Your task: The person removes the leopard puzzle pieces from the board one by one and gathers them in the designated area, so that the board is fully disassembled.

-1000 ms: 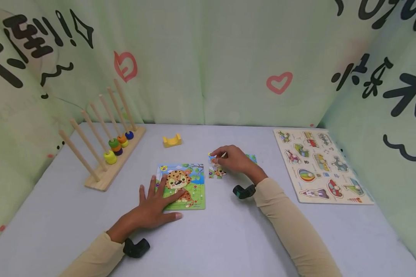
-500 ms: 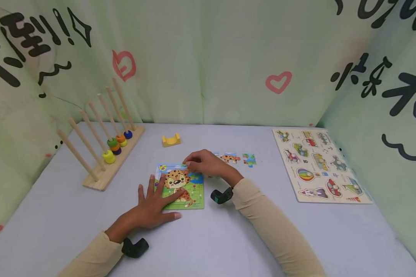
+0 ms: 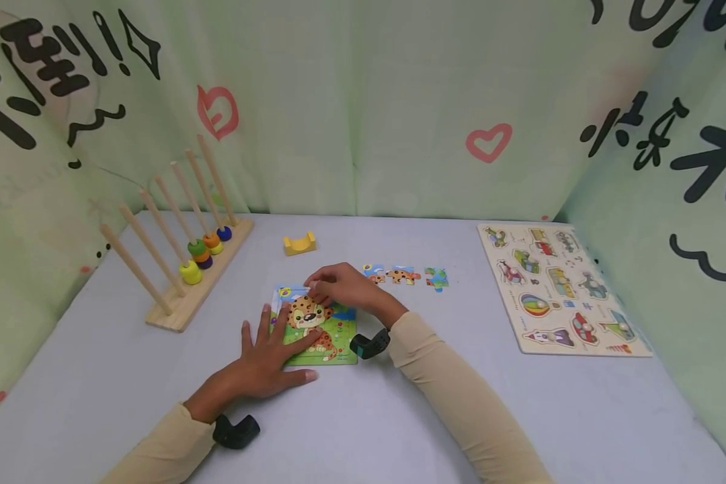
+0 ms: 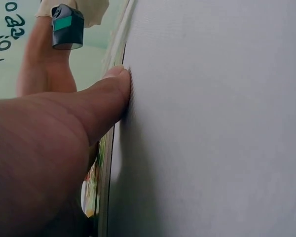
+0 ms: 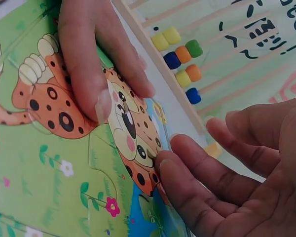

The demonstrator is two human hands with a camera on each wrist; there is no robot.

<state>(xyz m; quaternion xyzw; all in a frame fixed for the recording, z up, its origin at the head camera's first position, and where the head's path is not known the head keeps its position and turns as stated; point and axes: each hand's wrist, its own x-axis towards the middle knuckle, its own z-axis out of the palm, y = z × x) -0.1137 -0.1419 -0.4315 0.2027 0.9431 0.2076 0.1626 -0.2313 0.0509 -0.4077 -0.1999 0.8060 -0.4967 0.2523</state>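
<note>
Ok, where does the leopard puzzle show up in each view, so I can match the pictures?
Head: the leopard puzzle lies below and left of centre.
Left wrist: a thin edge-on strip, lower left, beside the hand.
Right wrist: large, filling most of the left half.
Shared landmark: the left hand, also at left in its own wrist view and upper left in the right wrist's.

black characters [image 3: 710, 160] are running across the green curtain [image 3: 411, 87], one at right resembling 不; an exclamation mark [image 3: 105, 35] and red hearts [image 3: 489, 158] are showing there too.
</note>
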